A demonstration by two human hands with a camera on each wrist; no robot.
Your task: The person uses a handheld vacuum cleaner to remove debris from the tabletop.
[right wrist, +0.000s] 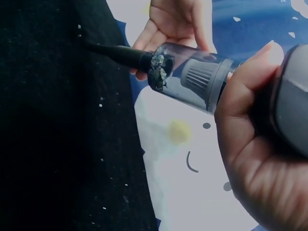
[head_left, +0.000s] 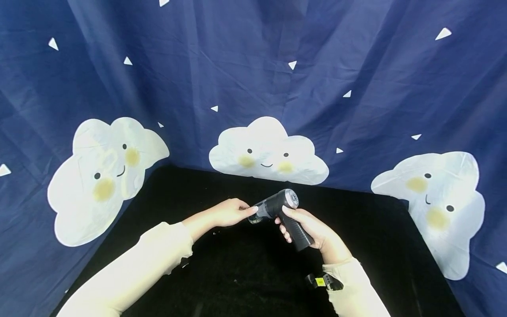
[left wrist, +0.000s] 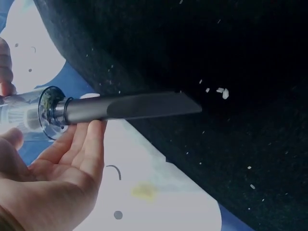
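Note:
A black handheld vacuum cleaner (head_left: 273, 205) is held above the black surface, its pistol handle gripped by my right hand (head_left: 317, 229). My left hand (head_left: 227, 213) holds its front end, the thumb by the clear dust cup (right wrist: 180, 67) and the fingers against the underside of the nozzle. That dark crevice nozzle (left wrist: 149, 106) has a slanted tip, pointing toward the black cloth. Inside the cup sit a pleated filter (right wrist: 201, 77) and a clump of pale debris (right wrist: 158, 70). White crumbs (left wrist: 224, 92) lie scattered on the cloth beyond the tip.
The black cloth surface (head_left: 245, 281) carries small white specks. Around it hangs a blue curtain (head_left: 253, 66) printed with smiling clouds and white triangles. A black strap with a yellow label (head_left: 320, 282) is at the right wrist.

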